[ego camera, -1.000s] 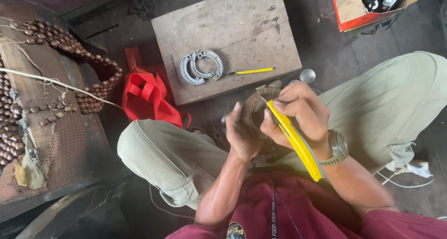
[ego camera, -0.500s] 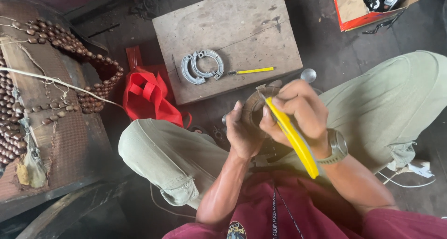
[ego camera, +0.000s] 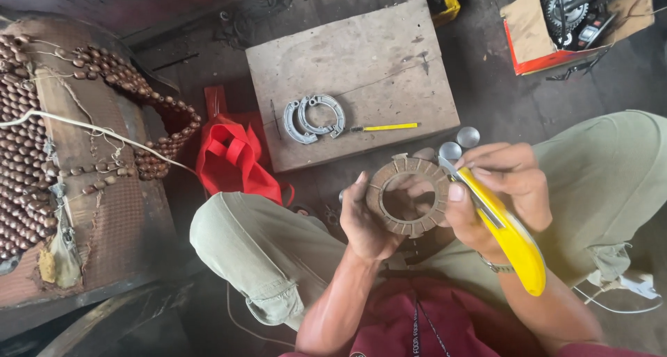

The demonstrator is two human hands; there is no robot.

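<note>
Now the left hand [ego camera: 368, 221] is cupping a brown friction disc [ego camera: 408, 196], fingers curled thru its centre hole, disc upright betw. the knees. Right hand [ego camera: 497, 190], fingers wrapped tight round a yellow utility knife [ego camera: 501, 226], is touching the blade tip to the disc's right rim; handle running down-right.

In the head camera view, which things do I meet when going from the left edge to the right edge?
Beaded seat cover → red bag → grey brake shoes → left hand → ring-shaped friction disc → right hand holding yellow utility knife → cardboard box of parts.
</note>
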